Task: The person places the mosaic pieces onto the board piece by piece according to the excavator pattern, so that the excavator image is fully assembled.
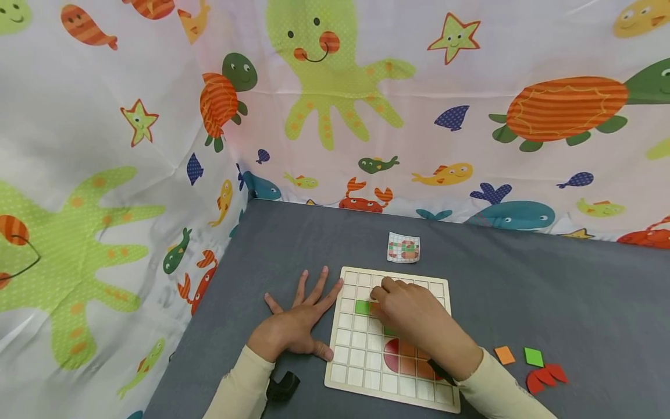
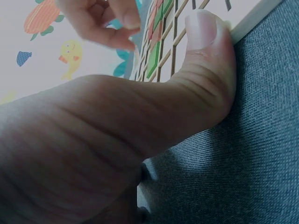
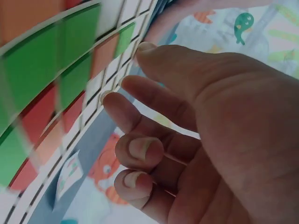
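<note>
A pale square grid board lies on the grey cloth. My left hand is palm down at its left side with fingers spread, the thumb resting on the board's edge. Over the upper middle of the board is my right hand, hiding many tiles in the head view. Its thumb and fingers are loosely bent with nothing between them in the right wrist view. A green tile and an orange tile sit side by side near the fingertips. Larger green tiles and red tiles fill other cells.
Behind the board lies a small pattern card. To the right are a loose orange tile, a green tile and several curved red pieces. A sea-animal curtain stands at the back and left.
</note>
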Available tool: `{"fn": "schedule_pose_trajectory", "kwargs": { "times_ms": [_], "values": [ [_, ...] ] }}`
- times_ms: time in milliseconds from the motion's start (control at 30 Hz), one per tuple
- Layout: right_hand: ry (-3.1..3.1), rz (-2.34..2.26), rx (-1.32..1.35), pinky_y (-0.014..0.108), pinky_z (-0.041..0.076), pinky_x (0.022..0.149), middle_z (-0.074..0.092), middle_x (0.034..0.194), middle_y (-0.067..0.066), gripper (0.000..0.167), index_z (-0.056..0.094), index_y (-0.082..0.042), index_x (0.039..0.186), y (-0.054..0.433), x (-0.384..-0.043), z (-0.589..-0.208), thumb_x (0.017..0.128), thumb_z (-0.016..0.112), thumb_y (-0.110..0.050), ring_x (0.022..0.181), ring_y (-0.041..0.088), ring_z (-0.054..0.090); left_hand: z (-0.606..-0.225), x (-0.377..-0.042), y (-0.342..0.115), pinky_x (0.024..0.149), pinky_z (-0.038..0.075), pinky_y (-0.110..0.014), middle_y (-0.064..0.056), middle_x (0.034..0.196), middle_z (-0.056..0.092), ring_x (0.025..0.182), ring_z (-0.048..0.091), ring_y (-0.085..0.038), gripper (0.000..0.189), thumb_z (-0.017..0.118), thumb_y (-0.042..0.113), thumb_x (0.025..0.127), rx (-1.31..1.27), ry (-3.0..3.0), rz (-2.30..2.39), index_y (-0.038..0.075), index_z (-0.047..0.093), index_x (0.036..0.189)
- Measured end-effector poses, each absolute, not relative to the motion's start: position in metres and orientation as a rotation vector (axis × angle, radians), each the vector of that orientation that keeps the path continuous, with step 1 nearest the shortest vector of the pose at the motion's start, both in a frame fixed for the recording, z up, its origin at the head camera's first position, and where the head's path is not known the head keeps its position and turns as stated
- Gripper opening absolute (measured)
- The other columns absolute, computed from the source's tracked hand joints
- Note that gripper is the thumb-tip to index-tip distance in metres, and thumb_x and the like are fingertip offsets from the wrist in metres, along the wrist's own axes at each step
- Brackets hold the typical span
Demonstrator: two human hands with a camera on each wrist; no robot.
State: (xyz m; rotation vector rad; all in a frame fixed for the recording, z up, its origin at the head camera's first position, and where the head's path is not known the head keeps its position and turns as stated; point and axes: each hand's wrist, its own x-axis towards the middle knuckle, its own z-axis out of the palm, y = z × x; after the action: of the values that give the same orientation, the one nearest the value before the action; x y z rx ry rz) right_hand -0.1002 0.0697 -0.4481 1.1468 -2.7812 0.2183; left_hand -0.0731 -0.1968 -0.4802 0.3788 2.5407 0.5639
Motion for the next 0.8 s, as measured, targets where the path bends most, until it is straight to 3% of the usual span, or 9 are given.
{"fn": "schedule_pose_trajectory", "kwargs": {
  "times_ms": [200,433,533,800],
  "values": [
    [-2.896,0.267,1.12,0.026,0.05,0.058,0.06,0.086,-0.007,0.021,0.077,-0.017,0.107,0.104,-0.096,-0.442,0.091,0.086,-0.029,0.07,0.008,0.057,-0.495,-0.075,-0.2,0.082,-0.03,-0.091,0.011,0.175,-0.024,0.158,-0.03,-0.036,0.145,0.096,0.059,0.063,0.412,2.572,0.586,0.051,-0.003,0.168],
    [-3.026,0.393,1.05,0.023,0.048,0.057,0.066,0.092,-0.01,0.022,0.078,-0.019,0.111,0.151,-0.095,-0.43,0.092,0.085,-0.026,0.068,0.002,0.051,-0.471,-0.073,-0.192,0.092,-0.023,-0.093,0.007,0.177,-0.019,0.16,-0.025,-0.037,0.14,0.096,0.053,0.068,0.357,2.538,0.564,0.046,0.0,0.169],
    [-3.056,0.404,1.007,0.022,0.046,0.055,0.066,0.092,-0.011,0.021,0.078,-0.019,0.11,0.174,-0.094,-0.426,0.092,0.085,-0.024,0.065,-0.001,0.049,-0.471,-0.073,-0.192,0.091,-0.023,-0.093,0.006,0.177,-0.019,0.16,-0.025,-0.037,0.14,0.096,0.054,0.068,0.359,2.532,0.559,0.045,0.0,0.17],
    [-3.053,0.34,0.865,0.026,0.052,0.057,0.066,0.095,-0.015,0.023,0.077,-0.022,0.111,0.235,-0.08,-0.423,0.09,0.087,-0.021,0.07,-0.003,0.052,-0.487,-0.074,-0.197,0.085,-0.029,-0.092,0.013,0.174,-0.024,0.159,-0.028,-0.035,0.144,0.096,0.06,0.065,0.395,2.558,0.568,0.052,-0.005,0.167]
  ]
}}
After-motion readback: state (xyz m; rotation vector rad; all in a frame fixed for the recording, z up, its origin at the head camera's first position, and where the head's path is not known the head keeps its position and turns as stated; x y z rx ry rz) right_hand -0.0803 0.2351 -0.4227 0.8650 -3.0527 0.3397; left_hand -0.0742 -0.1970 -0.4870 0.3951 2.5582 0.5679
